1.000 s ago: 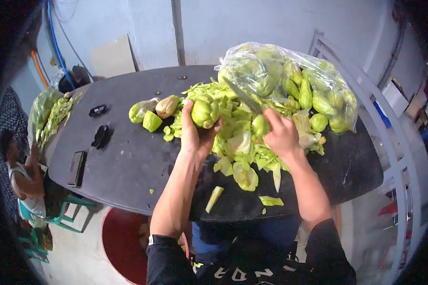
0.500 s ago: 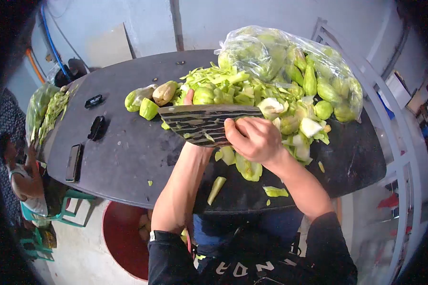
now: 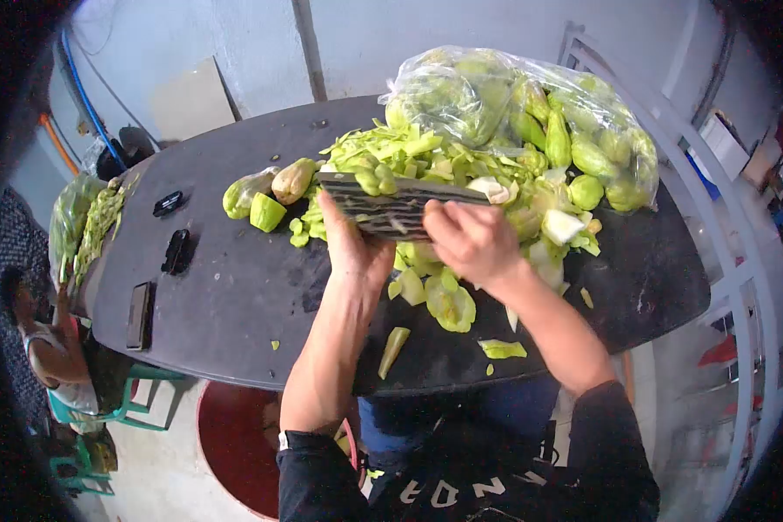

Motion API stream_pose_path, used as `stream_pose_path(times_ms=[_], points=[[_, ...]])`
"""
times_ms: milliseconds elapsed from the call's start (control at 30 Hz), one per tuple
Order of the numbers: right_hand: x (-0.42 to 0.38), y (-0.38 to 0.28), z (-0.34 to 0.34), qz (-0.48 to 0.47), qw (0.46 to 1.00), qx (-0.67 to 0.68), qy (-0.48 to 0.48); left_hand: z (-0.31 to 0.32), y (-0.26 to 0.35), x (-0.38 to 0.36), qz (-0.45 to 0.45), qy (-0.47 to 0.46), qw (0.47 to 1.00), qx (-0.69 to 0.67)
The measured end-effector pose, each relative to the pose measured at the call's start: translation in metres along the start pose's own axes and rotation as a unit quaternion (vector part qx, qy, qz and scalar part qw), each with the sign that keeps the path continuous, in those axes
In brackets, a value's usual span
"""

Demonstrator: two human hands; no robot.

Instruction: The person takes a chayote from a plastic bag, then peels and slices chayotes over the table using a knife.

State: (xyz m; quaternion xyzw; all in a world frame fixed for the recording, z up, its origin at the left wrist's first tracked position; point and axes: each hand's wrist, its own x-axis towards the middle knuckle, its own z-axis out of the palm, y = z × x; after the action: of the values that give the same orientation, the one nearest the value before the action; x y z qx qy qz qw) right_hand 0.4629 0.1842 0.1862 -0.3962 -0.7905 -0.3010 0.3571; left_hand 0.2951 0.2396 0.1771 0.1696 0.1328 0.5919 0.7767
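Note:
My right hand (image 3: 477,244) is closed on the handle end of a broad knife (image 3: 400,210), its wide blade streaked dark and light. The blade lies almost level, pointing left across my left hand (image 3: 357,248). That hand is wrapped round a green chayote (image 3: 376,179), which shows at the blade's upper edge; my left fingers are mostly hidden behind the blade. Beyond both hands lies a heap of thin chayote slices (image 3: 387,146). Flat cut pieces (image 3: 450,304) lie on the dark table (image 3: 226,304) below the knife.
A clear plastic bag of chayotes (image 3: 531,122) stands at the back right. Whole chayotes (image 3: 294,180) and a cut one (image 3: 267,212) lie left of the heap. A phone (image 3: 139,315) rests near the left edge. A red tub (image 3: 235,444) stands below; another person (image 3: 56,348) sits at left.
The knife blade has shifted slightly right and up, and my left thumb now shows at its left end. Small cut pieces now lie left of the heap. The view has shifted a little.

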Motion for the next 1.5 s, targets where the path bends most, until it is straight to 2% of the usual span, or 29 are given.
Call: stream_pose_path(times_ms=[33, 100, 167, 200, 233, 267, 300, 367, 433, 533, 667, 767, 800, 833, 900, 967, 1033, 1067, 1167, 1200, 1367, 1433, 1500], points=[[-0.001, 0.005, -0.002, 0.004, 1.0, 0.013, 0.004, -0.003, 0.004, -0.001, -0.028, -0.048, 0.998, -0.013], [-0.011, 0.029, 0.013, 0.151, 0.986, 0.01, -0.069, -0.001, 0.006, -0.003, -0.037, -0.031, 0.998, 0.036], [-0.018, 0.043, 0.007, 0.179, 0.981, 0.0, -0.071, 0.0, 0.007, -0.004, -0.024, -0.022, 0.999, 0.043], [-0.016, 0.042, 0.003, 0.178, 0.982, -0.005, -0.07, 0.034, 0.001, -0.017, 0.046, 0.082, 0.995, 0.02], [-0.015, 0.04, -0.004, 0.187, 0.98, 0.002, -0.062, 0.032, 0.0, -0.013, 0.045, 0.081, 0.996, 0.013], [-0.016, 0.036, -0.009, 0.198, 0.979, 0.014, -0.055, 0.023, 0.0, -0.01, 0.035, 0.043, 0.998, 0.029], [-0.018, 0.032, -0.01, 0.197, 0.978, 0.019, -0.059, 0.014, 0.001, -0.008, 0.027, 0.005, 0.998, 0.049], [-0.02, 0.027, -0.01, 0.173, 0.983, 0.053, -0.007, -0.001, 0.001, 0.001, 0.036, 0.025, 0.995, 0.085], [-0.027, 0.018, -0.009, 0.143, 0.989, 0.026, -0.006, -0.004, 0.0, 0.004, 0.05, 0.047, 0.993, 0.097], [-0.026, 0.006, -0.009, 0.042, 0.998, 0.047, -0.011, -0.008, 0.002, 0.01, 0.029, 0.075, 0.996, 0.033], [-0.022, -0.004, -0.009, 0.044, 0.996, 0.076, -0.022, -0.01, 0.001, 0.004, 0.059, 0.038, 0.998, 0.001], [-0.024, 0.002, -0.007, 0.066, 0.994, 0.08, -0.021, -0.036, 0.0, 0.026, 0.028, -0.017, 0.999, 0.02], [-0.024, 0.004, -0.006, 0.066, 0.994, 0.081, -0.022, -0.027, 0.001, 0.018, 0.016, 0.025, 0.999, 0.039], [-0.024, 0.007, -0.004, 0.077, 0.994, 0.075, -0.006, -0.019, 0.001, 0.012, 0.017, 0.029, 0.999, 0.037], [-0.026, 0.01, -0.005, 0.088, 0.994, 0.07, 0.01, -0.007, 0.0, 0.005, -0.008, -0.009, 0.995, 0.094], [-0.025, 0.013, -0.011, 0.089, 0.994, 0.056, 0.005, -0.011, -0.002, 0.004, -0.018, 0.005, 0.996, 0.084], [-0.025, 0.013, -0.012, 0.088, 0.995, 0.054, 0.016, -0.013, 0.0, 0.004, -0.066, -0.146, 0.982, 0.099], [-0.024, 0.011, -0.015, 0.076, 0.996, 0.053, 0.016, -0.013, 0.001, 0.002, -0.07, -0.167, 0.979, 0.089], [-0.023, 0.007, -0.017, 0.052, 0.998, 0.041, 0.02, -0.025, -0.002, 0.007, -0.076, -0.123, 0.982, 0.125], [-0.023, 0.006, -0.018, 0.035, 0.999, 0.03, 0.021, -0.028, -0.007, 0.01, -0.026, -0.101, 0.979, 0.173], [-0.016, 0.004, -0.028, 0.002, 0.999, 0.028, 0.017, -0.031, -0.012, 0.012, -0.015, -0.124, 0.978, 0.169], [-0.014, 0.003, -0.03, -0.01, 0.999, 0.018, 0.028, -0.026, -0.008, 0.007, 0.034, -0.133, 0.959, 0.248], [-0.016, 0.001, -0.029, -0.014, 0.999, 0.013, 0.03, -0.031, -0.009, 0.011, 0.024, -0.105, 0.957, 0.27]])
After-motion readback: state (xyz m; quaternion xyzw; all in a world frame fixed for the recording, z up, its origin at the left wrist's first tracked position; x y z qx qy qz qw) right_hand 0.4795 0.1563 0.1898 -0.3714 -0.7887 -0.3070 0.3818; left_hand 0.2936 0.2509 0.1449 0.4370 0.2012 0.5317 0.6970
